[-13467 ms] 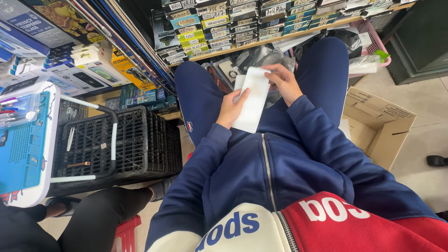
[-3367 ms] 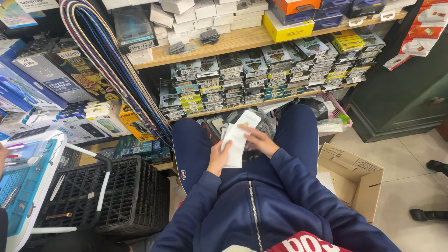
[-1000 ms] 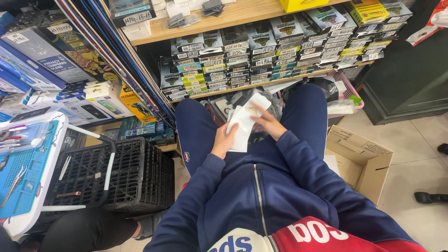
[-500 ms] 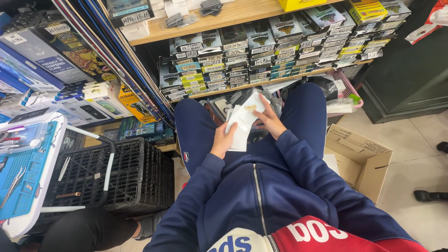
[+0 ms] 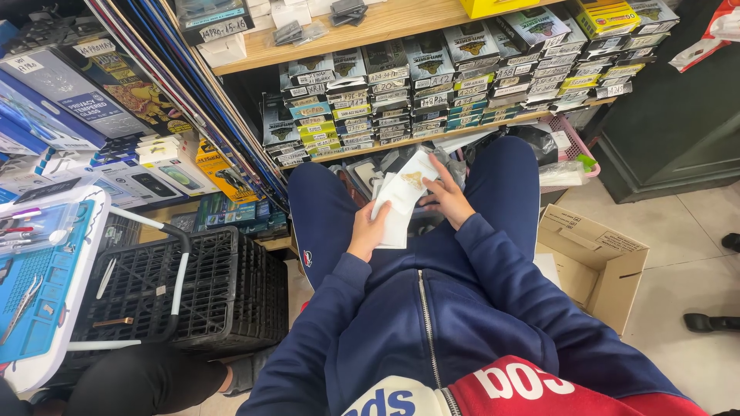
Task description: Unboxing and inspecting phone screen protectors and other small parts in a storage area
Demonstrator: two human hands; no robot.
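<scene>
We looked down as a seated person in a navy zip jacket sorted flat white packets [image 5: 401,202] over the lap. The left hand [image 5: 368,233] gripped the lower packets from below, fingers curled around their edge, thumb on top. The right hand [image 5: 445,199] had its fingers spread across the uppermost packet, tilted upward and bearing a small gold mark, pinching it at its right edge. Beyond the fingers, a wooden shelf [image 5: 401,19] carried rows of small stacked boxes [image 5: 432,85] with handwritten labels. To the right of the fingers stood an open cardboard carton [image 5: 597,258]; we could not tell what it held. Just past it, a pink basket [image 5: 574,150] held clear bags. To the left of the fingers sat a black plastic crate [image 5: 193,289] and a blue tray [image 5: 35,285] carrying small tools.
</scene>
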